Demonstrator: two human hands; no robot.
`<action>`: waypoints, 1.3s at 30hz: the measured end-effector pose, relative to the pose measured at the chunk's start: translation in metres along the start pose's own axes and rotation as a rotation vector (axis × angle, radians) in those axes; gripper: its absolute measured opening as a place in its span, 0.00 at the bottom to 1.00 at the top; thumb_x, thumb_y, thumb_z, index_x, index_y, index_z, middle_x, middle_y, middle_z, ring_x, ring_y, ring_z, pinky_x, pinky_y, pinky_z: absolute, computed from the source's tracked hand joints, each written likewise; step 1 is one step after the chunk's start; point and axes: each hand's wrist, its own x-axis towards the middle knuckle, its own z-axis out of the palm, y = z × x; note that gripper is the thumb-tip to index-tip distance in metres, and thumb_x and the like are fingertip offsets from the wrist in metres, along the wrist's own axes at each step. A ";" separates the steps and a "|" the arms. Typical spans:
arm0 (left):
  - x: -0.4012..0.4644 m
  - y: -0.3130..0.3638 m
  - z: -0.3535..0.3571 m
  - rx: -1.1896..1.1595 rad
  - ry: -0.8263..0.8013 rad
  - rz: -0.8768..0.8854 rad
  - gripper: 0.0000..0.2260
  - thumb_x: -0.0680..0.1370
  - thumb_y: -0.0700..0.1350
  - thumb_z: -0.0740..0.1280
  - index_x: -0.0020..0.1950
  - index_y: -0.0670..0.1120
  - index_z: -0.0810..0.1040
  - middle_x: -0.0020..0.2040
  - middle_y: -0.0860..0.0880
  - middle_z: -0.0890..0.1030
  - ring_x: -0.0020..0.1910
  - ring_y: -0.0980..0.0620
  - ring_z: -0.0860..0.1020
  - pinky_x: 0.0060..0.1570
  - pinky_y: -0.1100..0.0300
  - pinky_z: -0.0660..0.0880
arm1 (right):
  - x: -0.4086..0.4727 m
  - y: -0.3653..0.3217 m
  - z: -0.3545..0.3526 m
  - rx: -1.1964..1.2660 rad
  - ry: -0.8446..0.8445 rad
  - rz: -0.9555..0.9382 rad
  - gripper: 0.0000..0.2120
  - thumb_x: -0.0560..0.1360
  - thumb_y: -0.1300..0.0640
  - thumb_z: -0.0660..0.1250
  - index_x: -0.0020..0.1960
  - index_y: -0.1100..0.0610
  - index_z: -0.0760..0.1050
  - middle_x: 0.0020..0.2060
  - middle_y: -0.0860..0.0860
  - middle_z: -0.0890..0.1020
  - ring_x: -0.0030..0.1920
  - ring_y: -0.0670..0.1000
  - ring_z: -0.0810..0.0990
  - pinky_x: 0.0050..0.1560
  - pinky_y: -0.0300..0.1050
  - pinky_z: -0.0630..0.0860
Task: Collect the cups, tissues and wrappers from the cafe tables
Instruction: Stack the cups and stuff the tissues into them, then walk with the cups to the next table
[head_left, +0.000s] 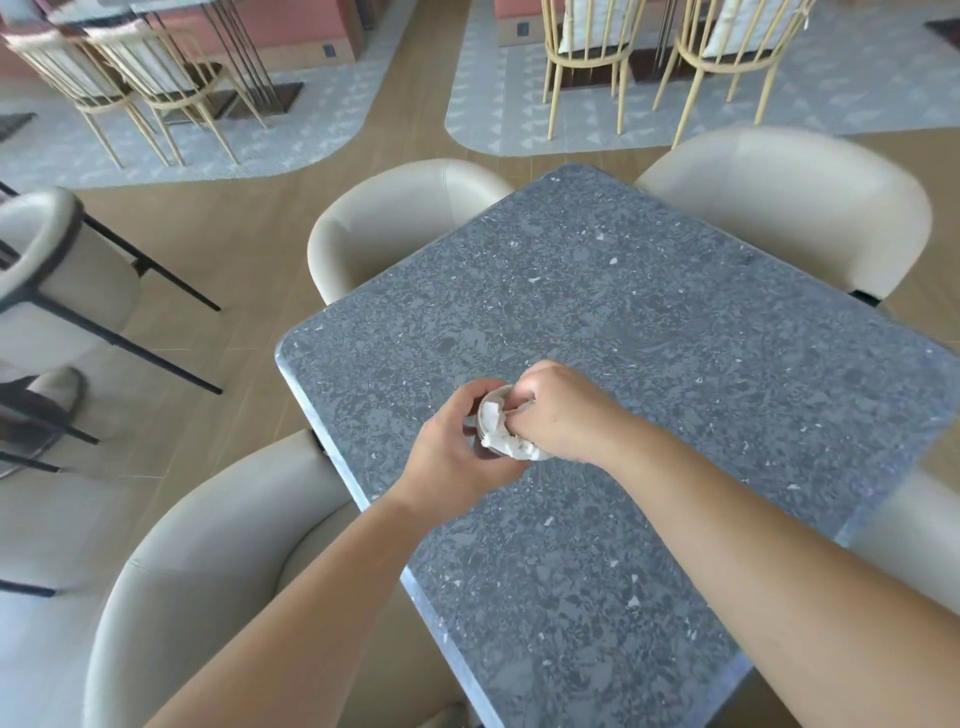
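My left hand (457, 457) wrapped round cup (480, 421), fingers curled on its side, cup mostly hidden in grip. My right hand (558, 415) closed on crumpled white tissue (506, 434), pressing it at cup's mouth; tissue sits between both hands, touching each. Both hands held just above dark speckled counter (623, 312), near its left edge. Cream padded chairs (395, 218) tucked round counter. Wooden spindle chairs (587, 57) well apart, farther back.

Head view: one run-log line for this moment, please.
left hand: holds cup | right hand: pressing crumpled tissue at cup's mouth | table: nothing else visible on it
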 end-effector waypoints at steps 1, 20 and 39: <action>-0.001 0.000 -0.001 -0.029 0.005 -0.012 0.30 0.63 0.48 0.80 0.58 0.68 0.74 0.49 0.65 0.83 0.46 0.64 0.81 0.45 0.73 0.74 | -0.002 0.001 -0.001 0.059 0.040 -0.024 0.04 0.71 0.48 0.67 0.38 0.45 0.79 0.52 0.46 0.75 0.44 0.44 0.76 0.35 0.38 0.68; -0.017 0.024 -0.027 -0.433 0.303 -0.162 0.27 0.68 0.44 0.76 0.66 0.43 0.75 0.59 0.44 0.83 0.56 0.49 0.81 0.58 0.53 0.78 | -0.017 0.012 -0.038 1.175 0.137 0.075 0.06 0.76 0.54 0.65 0.50 0.54 0.80 0.45 0.51 0.84 0.46 0.50 0.83 0.42 0.44 0.77; -0.173 0.003 -0.142 -0.456 0.648 -0.148 0.37 0.64 0.55 0.78 0.69 0.42 0.74 0.61 0.44 0.83 0.57 0.49 0.81 0.61 0.49 0.77 | -0.045 -0.133 0.068 1.142 -0.186 -0.034 0.05 0.76 0.56 0.64 0.46 0.55 0.79 0.38 0.49 0.82 0.39 0.48 0.81 0.41 0.42 0.76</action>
